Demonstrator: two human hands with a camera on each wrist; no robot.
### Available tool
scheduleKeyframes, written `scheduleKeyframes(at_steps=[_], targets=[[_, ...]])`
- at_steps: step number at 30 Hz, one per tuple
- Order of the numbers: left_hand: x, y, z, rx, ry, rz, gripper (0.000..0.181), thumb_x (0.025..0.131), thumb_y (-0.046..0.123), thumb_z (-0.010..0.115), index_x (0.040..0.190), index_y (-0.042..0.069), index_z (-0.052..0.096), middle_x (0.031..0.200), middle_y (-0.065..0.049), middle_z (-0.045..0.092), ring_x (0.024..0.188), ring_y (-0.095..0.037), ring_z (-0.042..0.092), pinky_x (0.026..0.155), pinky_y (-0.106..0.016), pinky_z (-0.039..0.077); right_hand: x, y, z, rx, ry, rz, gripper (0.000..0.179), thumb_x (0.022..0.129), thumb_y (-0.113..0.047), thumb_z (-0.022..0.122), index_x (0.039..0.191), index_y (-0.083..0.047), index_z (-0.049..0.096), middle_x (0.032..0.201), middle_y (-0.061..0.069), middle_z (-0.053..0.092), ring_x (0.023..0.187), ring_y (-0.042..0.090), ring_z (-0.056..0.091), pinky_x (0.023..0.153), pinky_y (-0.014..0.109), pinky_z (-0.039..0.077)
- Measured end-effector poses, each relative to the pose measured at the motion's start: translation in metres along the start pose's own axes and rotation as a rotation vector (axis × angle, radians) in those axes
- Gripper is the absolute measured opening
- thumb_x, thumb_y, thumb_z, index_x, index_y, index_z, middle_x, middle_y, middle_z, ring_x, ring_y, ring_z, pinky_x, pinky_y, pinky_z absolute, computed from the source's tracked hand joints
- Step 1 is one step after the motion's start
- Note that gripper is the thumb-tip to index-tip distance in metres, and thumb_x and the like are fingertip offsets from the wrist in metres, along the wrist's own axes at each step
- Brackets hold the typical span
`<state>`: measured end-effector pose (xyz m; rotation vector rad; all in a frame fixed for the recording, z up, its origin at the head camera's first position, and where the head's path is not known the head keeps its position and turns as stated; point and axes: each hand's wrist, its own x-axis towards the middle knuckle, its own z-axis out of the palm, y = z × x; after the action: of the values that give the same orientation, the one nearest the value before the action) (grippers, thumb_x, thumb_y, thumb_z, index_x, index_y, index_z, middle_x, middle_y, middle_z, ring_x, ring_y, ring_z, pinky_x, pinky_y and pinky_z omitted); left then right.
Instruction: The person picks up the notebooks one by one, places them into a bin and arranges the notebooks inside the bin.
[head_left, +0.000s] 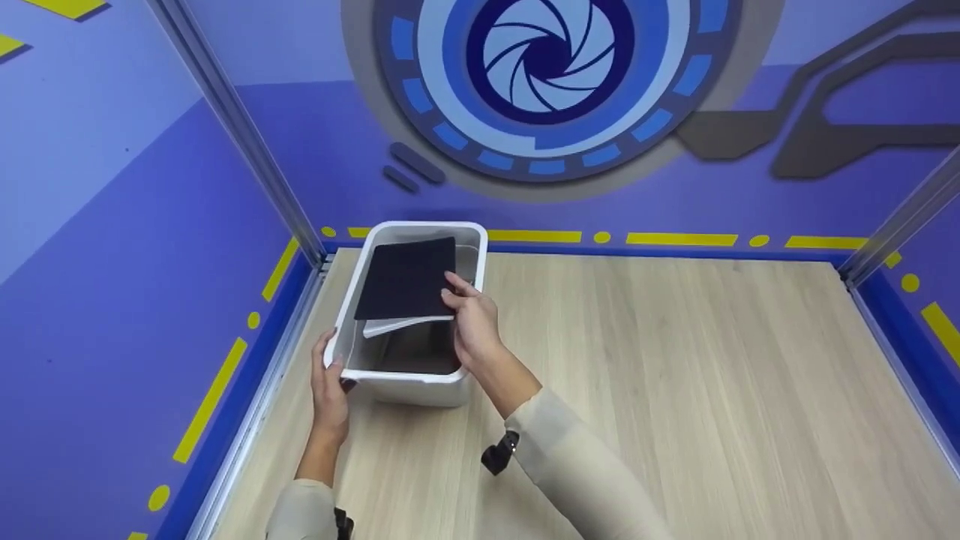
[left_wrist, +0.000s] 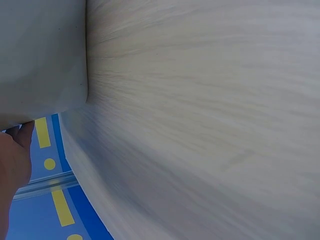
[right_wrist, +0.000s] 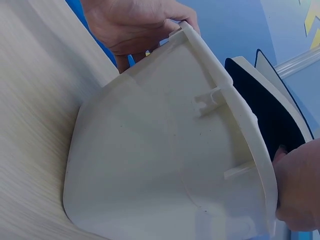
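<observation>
A white plastic bin (head_left: 405, 377) stands at the left back of the wooden table, open at the top. My left hand (head_left: 328, 390) grips its rim at the near left corner, fingers outside the wall; in the right wrist view this hand (right_wrist: 130, 25) curls over the rim. My right hand (head_left: 476, 322) pinches the right edge of a black-covered notebook (head_left: 409, 277), held at the bin's mouth. White pages show beneath the cover, and the right wrist view shows its leaves (right_wrist: 272, 87) spread apart. Inside the bin lies a dark area (head_left: 424, 349); I cannot tell what it is.
The light wooden tabletop (head_left: 675, 390) extends to the right of the bin. Behind it rises a blue-purple printed wall (head_left: 300, 135), with another wall (head_left: 150, 300) close on the left. A metal post (head_left: 240, 127) stands at the back left corner.
</observation>
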<state>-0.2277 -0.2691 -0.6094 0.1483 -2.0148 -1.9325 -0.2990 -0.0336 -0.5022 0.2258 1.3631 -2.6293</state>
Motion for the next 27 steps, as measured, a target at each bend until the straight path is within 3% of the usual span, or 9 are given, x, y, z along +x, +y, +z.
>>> scheduleKeyframes(at_steps=[8,17,27], targets=[[0.0012,0.0003,-0.0004,-0.010,0.000,0.004,0.055,0.108,0.016,0.033,0.163,0.016,0.037,0.151,-0.002,0.046,0.130,-0.021,0.049,0.099,-0.028,0.043,-0.0003,-0.0007,0.0001,-0.001,-0.011,-0.003,0.049,0.102,0.000,0.057,0.152,0.002,0.056,0.174,0.014,0.035,0.165,0.027,0.027,0.134,0.040,0.023],[-0.0003,0.0021,-0.0010,-0.030,-0.003,-0.037,0.053,0.109,0.019,0.034,0.163,0.018,0.037,0.146,-0.005,0.048,0.122,-0.026,0.055,0.084,-0.027,0.052,-0.0016,0.0009,0.0004,-0.016,-0.016,-0.012,0.050,0.102,0.000,0.057,0.152,0.002,0.055,0.174,0.016,0.033,0.165,0.028,0.024,0.135,0.040,0.020],[-0.0010,0.0021,-0.0015,-0.004,-0.008,-0.016,0.054,0.109,0.017,0.034,0.163,0.018,0.037,0.152,-0.010,0.045,0.127,-0.027,0.050,0.091,-0.026,0.049,-0.0011,0.0030,0.0001,-0.024,-0.004,-0.016,0.049,0.102,0.001,0.057,0.151,0.002,0.057,0.173,0.017,0.035,0.165,0.029,0.026,0.134,0.043,0.021]])
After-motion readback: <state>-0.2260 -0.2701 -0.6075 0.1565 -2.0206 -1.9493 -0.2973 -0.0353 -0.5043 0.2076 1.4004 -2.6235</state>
